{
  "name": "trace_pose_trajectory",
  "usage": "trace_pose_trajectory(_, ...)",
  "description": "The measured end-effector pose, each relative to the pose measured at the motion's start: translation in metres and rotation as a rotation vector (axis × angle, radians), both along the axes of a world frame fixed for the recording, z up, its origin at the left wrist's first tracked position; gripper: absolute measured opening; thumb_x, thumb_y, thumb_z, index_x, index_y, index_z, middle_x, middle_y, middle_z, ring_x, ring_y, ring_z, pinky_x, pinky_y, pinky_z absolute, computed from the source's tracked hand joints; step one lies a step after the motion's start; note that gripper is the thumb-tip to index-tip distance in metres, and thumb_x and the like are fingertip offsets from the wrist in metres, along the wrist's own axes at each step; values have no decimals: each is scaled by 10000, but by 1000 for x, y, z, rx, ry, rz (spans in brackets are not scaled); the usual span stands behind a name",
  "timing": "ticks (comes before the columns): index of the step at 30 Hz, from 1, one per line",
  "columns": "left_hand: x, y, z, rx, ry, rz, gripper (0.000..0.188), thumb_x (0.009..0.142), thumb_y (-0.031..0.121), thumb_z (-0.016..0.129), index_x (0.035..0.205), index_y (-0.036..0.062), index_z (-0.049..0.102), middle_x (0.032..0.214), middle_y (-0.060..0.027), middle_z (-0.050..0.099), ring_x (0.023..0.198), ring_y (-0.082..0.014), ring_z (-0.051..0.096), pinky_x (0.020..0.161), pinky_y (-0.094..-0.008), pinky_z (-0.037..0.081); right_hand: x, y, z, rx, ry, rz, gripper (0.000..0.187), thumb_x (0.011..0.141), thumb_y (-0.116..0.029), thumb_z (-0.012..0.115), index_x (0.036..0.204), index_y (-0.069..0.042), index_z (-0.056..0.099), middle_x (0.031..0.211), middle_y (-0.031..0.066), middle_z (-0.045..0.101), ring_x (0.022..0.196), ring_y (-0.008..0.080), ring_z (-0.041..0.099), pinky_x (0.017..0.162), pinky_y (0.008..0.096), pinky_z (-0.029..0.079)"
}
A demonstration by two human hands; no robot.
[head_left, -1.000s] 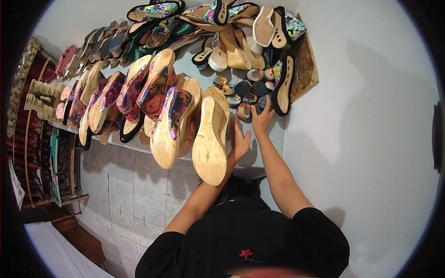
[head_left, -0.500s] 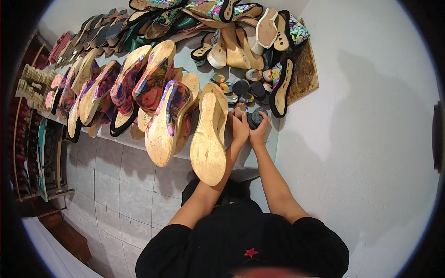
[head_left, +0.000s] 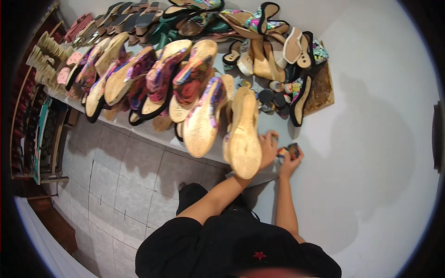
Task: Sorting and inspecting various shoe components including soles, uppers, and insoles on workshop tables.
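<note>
My right hand (head_left: 290, 164) is closed around a small round piece (head_left: 292, 150), dark with orange and white patches, at the near right end of the table. Just left of it, my left hand (head_left: 267, 150) has curled fingers; what they hold, if anything, I cannot make out. A bare wooden wedge sole (head_left: 244, 143) stands up in front of the left hand and hides part of it. Beyond both hands sits a cluster of small round pieces (head_left: 266, 96), some dark, some multicoloured.
Flower-patterned wedge sandals (head_left: 200, 129) line the table's front edge. More sandals (head_left: 260, 60) are heaped at the back. One black-edged sandal (head_left: 301, 102) leans by a brown board (head_left: 321, 88) near the white wall (head_left: 375, 185). A wooden rack (head_left: 51, 139) stands left, over tiled floor (head_left: 116, 167).
Both hands have drawn back from the cluster toward me and moved apart, the right one carrying the round piece. My view has shifted, so the sandals appear further right.
</note>
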State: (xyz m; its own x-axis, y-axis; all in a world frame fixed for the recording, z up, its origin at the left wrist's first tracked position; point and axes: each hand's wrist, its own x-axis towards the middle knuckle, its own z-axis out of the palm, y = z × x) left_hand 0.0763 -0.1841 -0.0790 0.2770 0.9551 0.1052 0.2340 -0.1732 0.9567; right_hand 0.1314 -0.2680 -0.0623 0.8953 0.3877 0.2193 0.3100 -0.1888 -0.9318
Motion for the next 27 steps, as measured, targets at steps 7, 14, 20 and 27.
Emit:
trace_pose_trajectory(7, -206, -23, 38, -792, -176, -1139, 225, 783, 108, 583, 958, 99, 440, 847, -53, 504, 733, -117, 493, 603, -261, 425, -95, -54, 124, 471, 195, 137, 550, 841, -529, 446, 1184, -110, 346, 990, 162, 541, 764, 254, 589, 585, 339, 522)
trace_pose_trajectory(14, -451, 39, 23, -517, -284, -929, 408, 690, 55, 717, 973, 100, 426, 1006, -33, 452, 988, -119, 448, 682, -240, 454, -216, 12, 219, 547, 31, 398, 766, 762, -598, 514, 1254, -61, 274, 1090, 193, 483, 744, 242, 586, 641, 331, 495)
trace_pose_trajectory(20, -594, 112, 122, -442, -418, -637, 444, 644, 65, 724, 969, 111, 426, 1102, -91, 477, 986, -173, 480, 874, -325, 383, -297, 99, 232, 531, 105, 619, 938, 613, -608, 677, 1202, 44, 351, 1053, 150, 515, 829, 240, 595, 698, 351, 520)
trace_pose_trajectory(27, -634, 197, 207, -117, -657, -355, 602, 566, 156, 787, 1015, 101, 389, 1050, -240, 516, 903, -247, 565, 805, -349, 442, -357, 190, 222, 504, 254, 724, 993, 601, -613, 676, 1270, 35, 332, 1067, 117, 513, 861, 229, 593, 710, 334, 517)
